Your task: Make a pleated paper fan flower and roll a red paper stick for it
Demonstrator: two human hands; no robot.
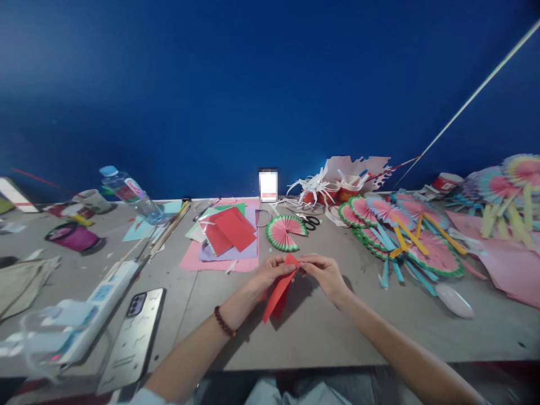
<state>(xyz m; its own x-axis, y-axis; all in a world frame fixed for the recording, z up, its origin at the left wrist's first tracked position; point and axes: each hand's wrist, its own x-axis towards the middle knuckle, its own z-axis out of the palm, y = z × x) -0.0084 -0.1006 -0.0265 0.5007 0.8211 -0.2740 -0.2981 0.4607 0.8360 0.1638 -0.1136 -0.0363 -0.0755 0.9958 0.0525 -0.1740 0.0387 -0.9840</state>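
A folded piece of red paper hangs between my two hands above the table, its lower end spread into two flaps. My left hand grips its upper left side, thumb on top; a beaded bracelet is on that wrist. At the paper's upper right corner, my right hand pinches with thumb and forefinger. Just beyond the hands lies a pleated paper fan, pink with a green edge and an open gap at its right. Black-handled scissors rest beside the fan.
Red sheets lie on coloured paper behind my left hand. Finished fans and a white oval object are at right. A phone, power strip and bottle are at left. A lit screen stands by the wall.
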